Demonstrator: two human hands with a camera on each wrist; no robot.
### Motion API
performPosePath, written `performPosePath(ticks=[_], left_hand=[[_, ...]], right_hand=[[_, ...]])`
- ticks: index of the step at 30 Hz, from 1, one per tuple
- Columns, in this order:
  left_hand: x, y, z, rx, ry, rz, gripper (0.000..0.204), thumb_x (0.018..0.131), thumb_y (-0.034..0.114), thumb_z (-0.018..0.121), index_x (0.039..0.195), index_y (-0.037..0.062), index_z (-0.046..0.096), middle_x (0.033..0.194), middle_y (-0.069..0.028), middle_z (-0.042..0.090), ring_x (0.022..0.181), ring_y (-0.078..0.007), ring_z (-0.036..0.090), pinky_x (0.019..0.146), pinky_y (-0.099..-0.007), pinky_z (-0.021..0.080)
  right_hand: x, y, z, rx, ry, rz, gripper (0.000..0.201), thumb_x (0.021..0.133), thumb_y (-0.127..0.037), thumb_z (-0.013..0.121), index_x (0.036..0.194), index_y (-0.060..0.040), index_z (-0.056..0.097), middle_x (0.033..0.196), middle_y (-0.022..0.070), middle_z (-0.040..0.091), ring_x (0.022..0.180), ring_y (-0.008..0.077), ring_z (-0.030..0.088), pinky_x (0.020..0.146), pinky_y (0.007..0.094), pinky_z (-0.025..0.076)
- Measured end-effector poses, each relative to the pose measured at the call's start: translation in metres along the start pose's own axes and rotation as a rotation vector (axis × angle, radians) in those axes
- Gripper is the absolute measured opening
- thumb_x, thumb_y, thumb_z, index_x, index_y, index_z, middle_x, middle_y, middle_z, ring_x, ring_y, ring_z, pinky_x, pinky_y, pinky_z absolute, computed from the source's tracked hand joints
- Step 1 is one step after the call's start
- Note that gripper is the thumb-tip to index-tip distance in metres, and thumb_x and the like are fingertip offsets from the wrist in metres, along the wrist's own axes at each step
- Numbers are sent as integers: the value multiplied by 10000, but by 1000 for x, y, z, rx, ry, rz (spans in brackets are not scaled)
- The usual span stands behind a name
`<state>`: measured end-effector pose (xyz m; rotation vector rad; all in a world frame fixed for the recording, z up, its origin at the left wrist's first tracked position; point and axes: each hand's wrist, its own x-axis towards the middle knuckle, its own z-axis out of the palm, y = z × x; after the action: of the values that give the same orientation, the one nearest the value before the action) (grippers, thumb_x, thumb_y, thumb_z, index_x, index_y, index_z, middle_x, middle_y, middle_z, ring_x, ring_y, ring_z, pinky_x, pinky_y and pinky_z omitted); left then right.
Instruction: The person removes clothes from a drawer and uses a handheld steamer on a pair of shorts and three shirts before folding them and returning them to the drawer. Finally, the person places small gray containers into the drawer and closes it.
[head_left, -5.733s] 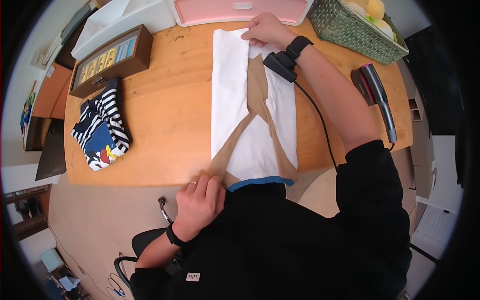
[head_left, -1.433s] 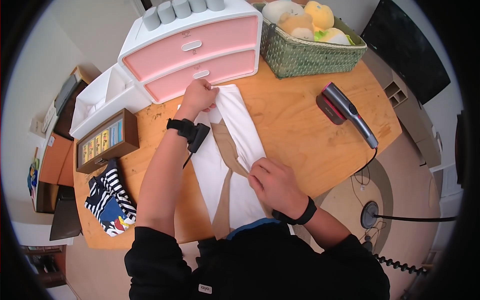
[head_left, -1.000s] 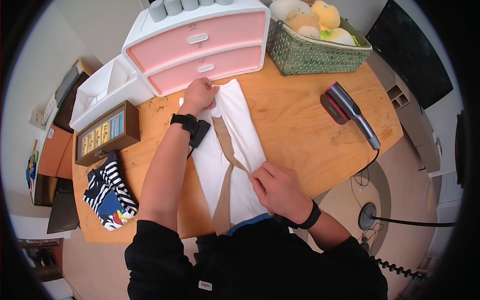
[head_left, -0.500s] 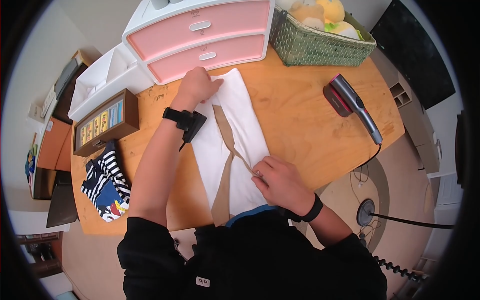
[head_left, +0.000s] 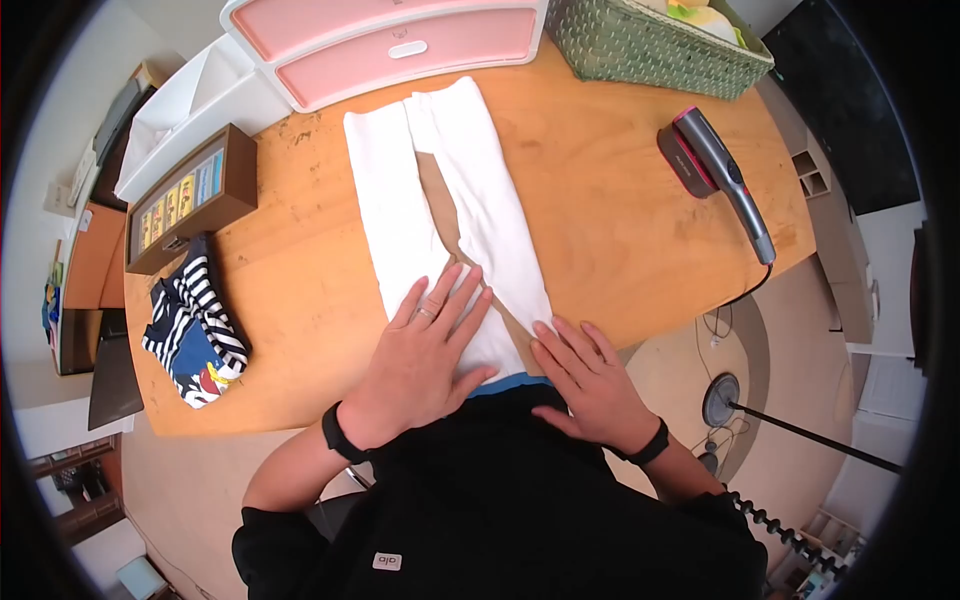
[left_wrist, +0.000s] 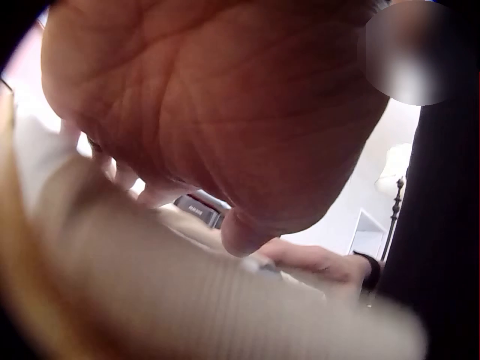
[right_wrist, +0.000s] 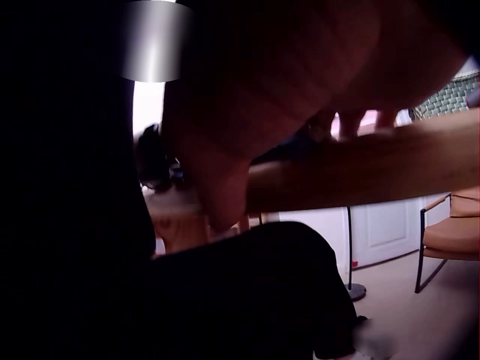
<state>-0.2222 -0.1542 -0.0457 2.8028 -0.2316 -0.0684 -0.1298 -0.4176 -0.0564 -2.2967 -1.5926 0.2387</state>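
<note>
A white folded garment with a tan strip down its middle and a blue hem lies lengthwise on the table. Its long sides are turned inward. My left hand rests flat on its near part, fingers straight and spread. On the near right edge lies my right hand, fingers stretched out and thumb apart. In the left wrist view the palm hovers over blurred pale cloth. The right wrist view shows the shaded right hand above the table edge; the garment is mostly hidden there.
A handheld steamer lies at the right, its cord hanging off the table. A folded striped garment and a brown box are at the left. Pink drawers, a white bin and a green basket line the back.
My left hand has left the garment's far end and come back to the near part. My right hand's pinch on the edge has become flat fingers. Earlier, the right side was folded further inward.
</note>
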Motion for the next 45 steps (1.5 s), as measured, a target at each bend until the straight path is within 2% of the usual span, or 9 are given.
performPosePath(ticks=[4, 9, 19, 31, 34, 35, 38, 40, 45], left_hand=[[-8, 6, 3, 22, 14, -18, 832, 985, 529, 642, 1594, 12, 408, 1683, -201, 337, 1591, -393, 245, 1285, -526, 220], [-36, 27, -20, -30, -5, -83, 846, 886, 386, 790, 1564, 15, 445, 1630, -247, 381, 1542, -428, 316, 1246, -535, 307], [-95, 3, 47, 145, 390, 124, 437, 837, 99, 814, 1256, 20, 719, 1357, -189, 644, 1273, -375, 641, 1060, -509, 555], [-96, 0, 25, -112, 431, 219, 276, 886, 64, 730, 1156, 16, 753, 1210, -127, 733, 1166, -363, 683, 1070, -521, 518], [-90, -4, -1, -485, 396, 99, 236, 911, 89, 725, 1132, 11, 757, 1085, -139, 759, 1113, -381, 696, 1062, -517, 520], [-83, -13, -5, -547, 453, 114, 286, 894, 64, 784, 1171, 4, 752, 1006, -92, 762, 977, -255, 723, 961, -417, 566], [-60, -20, -39, -868, 305, -421, 185, 1017, 129, 710, 1131, -14, 744, 949, -49, 762, 886, -124, 695, 857, -298, 556], [-33, -51, -43, -1104, 337, -431, 217, 1067, 194, 660, 1100, -4, 743, 915, -14, 746, 831, -58, 646, 801, -251, 530], [3, -80, -29, -1541, 358, -599, 317, 1098, 299, 623, 1195, 9, 704, 962, 16, 728, 771, -43, 612, 790, -227, 531]], right_hand=[[-11, 18, 27, -157, 164, -111, 529, 886, -161, 765, 1380, -26, 633, 1531, 137, 562, 1410, 312, 546, 1141, 493, 440], [-12, 27, 22, -157, 286, -211, 292, 908, -67, 713, 1197, -43, 738, 1379, 108, 678, 1264, 292, 649, 1046, 442, 513], [-12, 29, 27, -61, 376, -215, 310, 827, -53, 772, 1137, -57, 758, 1319, 112, 689, 1152, 279, 664, 953, 418, 541], [-1, 25, 4, 164, 322, -254, 307, 793, -44, 806, 1096, -43, 759, 1197, 79, 740, 1138, 286, 675, 930, 436, 525], [9, 22, -14, 474, 351, -215, 241, 820, -33, 816, 1054, -26, 760, 1077, 96, 762, 1040, 301, 710, 887, 414, 541], [18, 24, -20, 564, 355, -187, 222, 830, -31, 817, 1045, -21, 760, 1042, 105, 762, 999, 305, 719, 866, 400, 546], [49, 32, -34, 799, 333, 80, 131, 928, -81, 789, 1038, -17, 757, 975, 83, 772, 870, 179, 720, 784, 285, 540], [81, 48, -33, 948, 291, 293, 144, 982, -123, 765, 1065, -6, 748, 964, 49, 776, 860, 98, 696, 776, 241, 527], [142, 75, -16, 1301, 243, 267, 220, 1046, -156, 701, 1149, 38, 706, 997, 24, 766, 894, 42, 664, 810, 208, 517]])
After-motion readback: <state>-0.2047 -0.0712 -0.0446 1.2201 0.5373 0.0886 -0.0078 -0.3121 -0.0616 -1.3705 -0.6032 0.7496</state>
